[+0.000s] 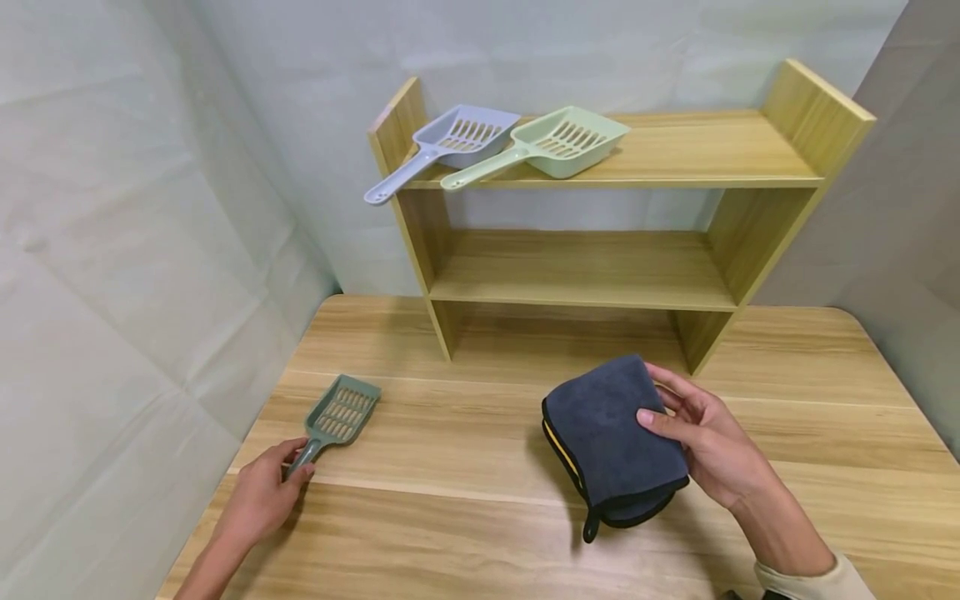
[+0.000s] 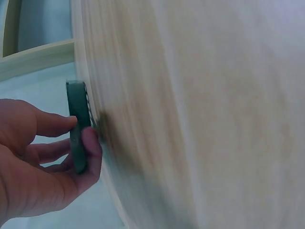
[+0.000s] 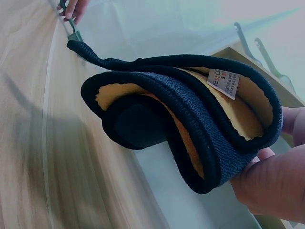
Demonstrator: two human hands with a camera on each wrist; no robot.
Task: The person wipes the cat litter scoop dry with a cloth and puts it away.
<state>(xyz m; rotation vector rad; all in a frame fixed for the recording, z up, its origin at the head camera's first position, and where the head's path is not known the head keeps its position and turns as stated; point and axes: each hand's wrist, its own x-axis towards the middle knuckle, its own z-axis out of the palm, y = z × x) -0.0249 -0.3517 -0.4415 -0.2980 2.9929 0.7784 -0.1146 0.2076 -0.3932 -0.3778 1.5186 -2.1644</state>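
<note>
At the left of the table, my left hand [image 1: 264, 492] grips the handle of a dark green slotted litter scoop [image 1: 345, 410]. The left wrist view has the scoop's handle [image 2: 78, 143] pinched between thumb and fingers, seen end-on. My right hand [image 1: 708, 437] pinches the right edge of a folded dark grey cloth [image 1: 618, 433], thumb on top and fingers behind. Black trim edges the cloth, and a small loop hangs from its near corner. Seen from the right wrist, the folds open to a yellow inner side [image 3: 243, 119] with a white label [image 3: 223, 82].
A wooden shelf unit [image 1: 585, 267] stands at the back of the table [image 1: 450, 517]. On its top board lie a lilac litter scoop [image 1: 468, 133] and a pale green one [image 1: 562, 142], their handles jutting over the front edge. Pale sheeting [image 1: 112, 208] hangs behind and to the left.
</note>
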